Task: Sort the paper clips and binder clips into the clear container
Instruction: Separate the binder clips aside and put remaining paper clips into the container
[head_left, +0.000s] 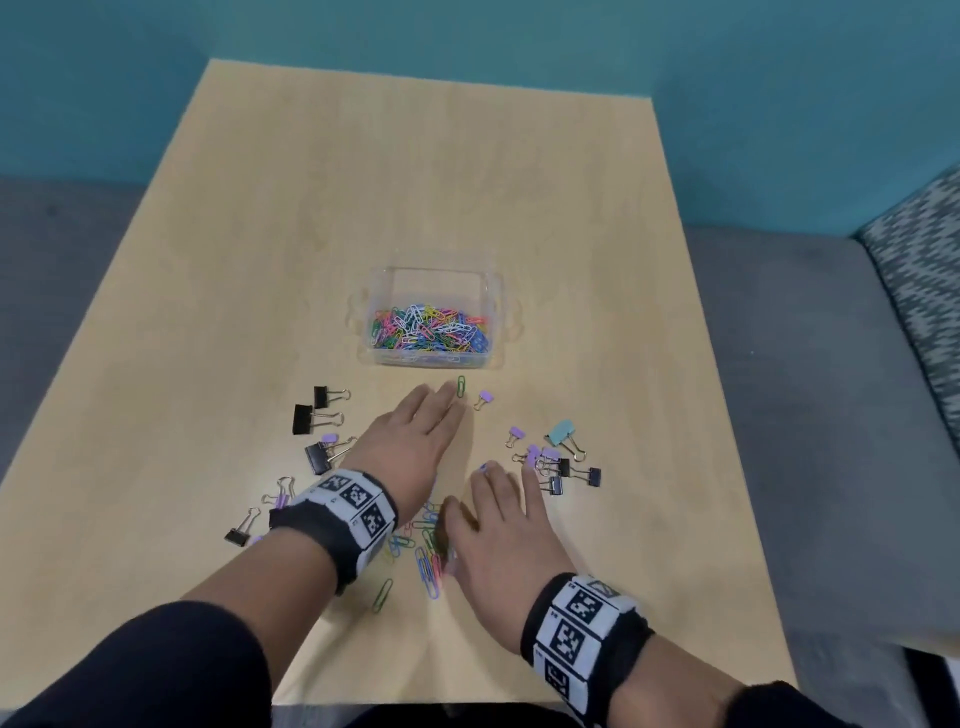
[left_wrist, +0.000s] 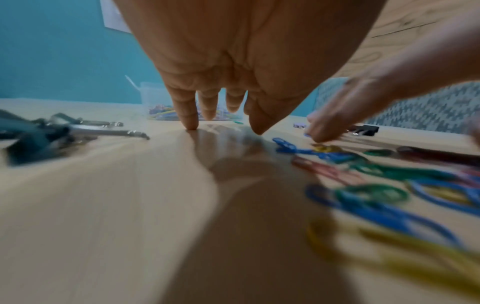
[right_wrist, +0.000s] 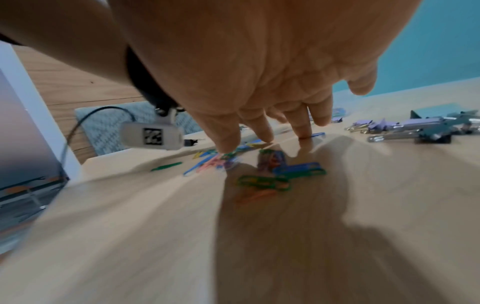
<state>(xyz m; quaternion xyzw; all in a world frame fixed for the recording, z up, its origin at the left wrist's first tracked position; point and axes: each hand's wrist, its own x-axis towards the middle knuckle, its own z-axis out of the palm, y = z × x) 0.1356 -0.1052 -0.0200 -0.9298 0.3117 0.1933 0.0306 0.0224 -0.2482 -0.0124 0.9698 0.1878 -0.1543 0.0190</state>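
A clear container (head_left: 431, 317) holding several coloured paper clips stands mid-table. My left hand (head_left: 415, 436) lies flat with straight fingers on the wood, fingertips (left_wrist: 192, 125) touching it just short of a green paper clip (head_left: 461, 386). My right hand (head_left: 493, 525) is spread over a heap of loose paper clips (head_left: 423, 545), its fingertips (right_wrist: 228, 147) touching them. Black binder clips (head_left: 311, 418) lie to the left; purple, black and one light-blue binder clip (head_left: 563, 434) lie to the right.
The wooden table (head_left: 363, 182) has bare surface beyond the container. More small binder clips (head_left: 244, 530) sit near my left wrist. A teal wall stands behind, grey floor around, and a patterned seat (head_left: 924, 291) at the right.
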